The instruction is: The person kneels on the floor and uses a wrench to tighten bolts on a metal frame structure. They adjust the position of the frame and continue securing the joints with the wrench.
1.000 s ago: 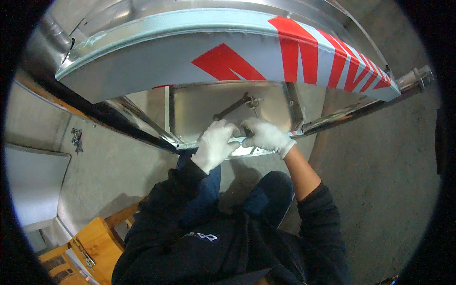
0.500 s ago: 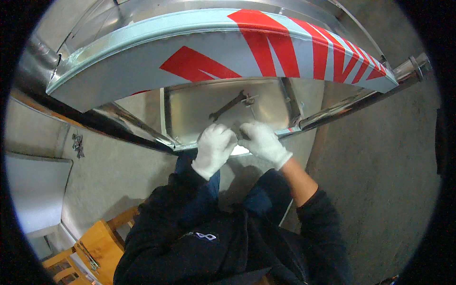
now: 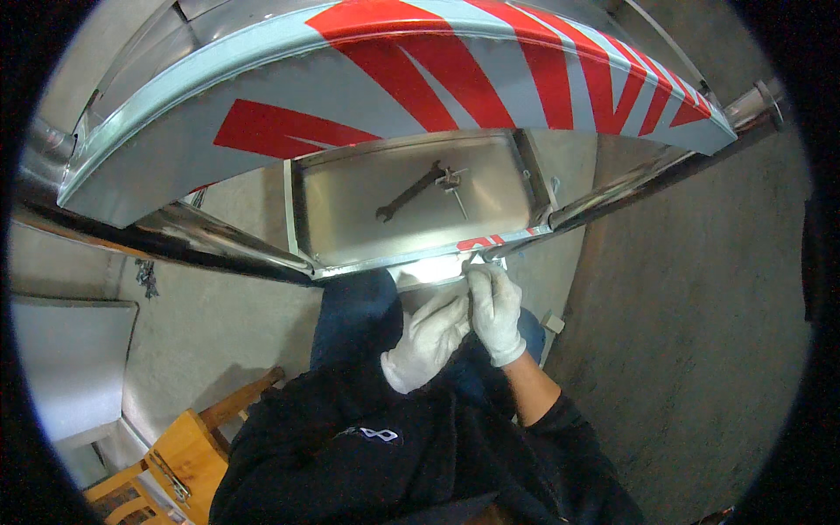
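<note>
I wear white knit gloves on both hands. My right hand (image 3: 496, 311) is at the front edge of a shallow metal tray (image 3: 341, 241), its fingertips pinched together near the red-marked lip. Whatever they hold is too small to make out. Just left of it and lower, my left hand (image 3: 427, 341) has its fingers stretched out side by side, close to the right wrist, with nothing visible in it. On the tray's floor lies a dark open-ended wrench (image 3: 409, 192). Against its upper end rests a small metal fitting (image 3: 450, 180) with a thin rod.
A curved grey panel with red stripes (image 3: 542, 79) spans above the tray. Shiny metal tubes (image 3: 236, 238) run along both sides. A wooden chair (image 3: 188, 459) stands at lower left, carrying a small metal tool (image 3: 171, 477). A small metal bundle (image 3: 146, 278) lies on the floor at left.
Both hands have come down toward me from the tray's front edge and the left has swung right. The view has shifted, showing more of the tray; wrench and fitting stay on it.
</note>
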`<state>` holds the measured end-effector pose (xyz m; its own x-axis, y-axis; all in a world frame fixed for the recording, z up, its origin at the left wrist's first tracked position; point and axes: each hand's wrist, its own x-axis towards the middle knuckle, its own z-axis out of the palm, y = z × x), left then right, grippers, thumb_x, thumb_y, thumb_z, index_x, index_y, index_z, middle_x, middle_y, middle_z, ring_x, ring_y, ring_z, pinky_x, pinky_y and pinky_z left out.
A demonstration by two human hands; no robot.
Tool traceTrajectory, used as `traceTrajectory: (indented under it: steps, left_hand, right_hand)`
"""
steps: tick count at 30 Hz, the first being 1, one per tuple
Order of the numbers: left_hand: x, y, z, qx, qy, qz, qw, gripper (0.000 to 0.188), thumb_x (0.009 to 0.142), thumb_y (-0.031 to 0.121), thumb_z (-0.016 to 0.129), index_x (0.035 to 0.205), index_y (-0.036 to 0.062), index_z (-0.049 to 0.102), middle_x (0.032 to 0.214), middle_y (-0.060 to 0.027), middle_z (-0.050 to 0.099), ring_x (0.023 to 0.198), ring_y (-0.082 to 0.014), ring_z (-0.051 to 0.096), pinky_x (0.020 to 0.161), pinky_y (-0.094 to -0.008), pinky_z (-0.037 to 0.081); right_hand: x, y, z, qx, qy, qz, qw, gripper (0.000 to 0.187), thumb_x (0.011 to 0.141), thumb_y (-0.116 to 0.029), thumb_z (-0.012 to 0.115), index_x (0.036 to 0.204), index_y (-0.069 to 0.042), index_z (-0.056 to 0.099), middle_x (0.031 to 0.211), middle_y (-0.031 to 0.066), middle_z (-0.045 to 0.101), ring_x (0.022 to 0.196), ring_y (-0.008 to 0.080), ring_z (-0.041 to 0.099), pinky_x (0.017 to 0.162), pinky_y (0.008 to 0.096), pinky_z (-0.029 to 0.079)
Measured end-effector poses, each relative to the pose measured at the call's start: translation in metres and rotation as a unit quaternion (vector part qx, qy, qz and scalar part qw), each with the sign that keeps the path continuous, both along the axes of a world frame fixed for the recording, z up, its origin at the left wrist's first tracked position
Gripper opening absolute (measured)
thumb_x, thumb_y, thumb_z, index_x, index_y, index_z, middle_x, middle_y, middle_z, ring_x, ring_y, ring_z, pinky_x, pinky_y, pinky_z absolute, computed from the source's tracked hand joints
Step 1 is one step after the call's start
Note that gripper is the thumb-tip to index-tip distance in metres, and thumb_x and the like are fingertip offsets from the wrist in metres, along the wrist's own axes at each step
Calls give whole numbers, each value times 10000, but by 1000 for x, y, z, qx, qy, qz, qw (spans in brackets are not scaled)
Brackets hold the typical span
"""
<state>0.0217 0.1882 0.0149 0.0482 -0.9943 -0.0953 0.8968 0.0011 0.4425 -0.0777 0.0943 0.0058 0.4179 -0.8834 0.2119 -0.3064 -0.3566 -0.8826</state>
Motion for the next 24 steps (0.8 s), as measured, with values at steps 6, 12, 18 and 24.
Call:
traceTrajectory:
  steps: [6,12,18,24]
  left_hand:
    - [-12,-12,2,33,59,-23,997,468,1051,149,332,1468,-53,264,1479,-138,381,1375,-207,370,1158,-388,279]
    - [25,44,13,59,-291,-253,921,300,943,83,566,1213,-41,599,1182,-96,650,1130,-229,595,1006,-388,457]
    - [100,-6,26,-64,-772,191,603,192,857,116,620,1016,22,673,924,-148,625,866,-321,587,778,-393,467]
    - [100,-79,14,-31,-756,-57,651,218,843,190,612,935,11,696,900,-179,631,898,-335,587,785,-396,460]
  right_hand:
    - [-15,-32,-24,-79,40,-107,990,185,923,-146,598,940,31,646,792,199,678,681,314,670,614,370,512]
    - [-148,-128,-31,-31,6,-324,946,207,927,-165,608,922,41,628,796,81,658,680,146,584,634,308,483]
    - [-152,-66,-31,111,84,-214,967,213,883,-188,668,908,23,659,754,112,678,658,120,610,607,302,483]
    - [-107,-21,-53,51,199,-94,974,228,865,-242,677,950,-31,679,842,175,683,747,333,682,682,388,521]
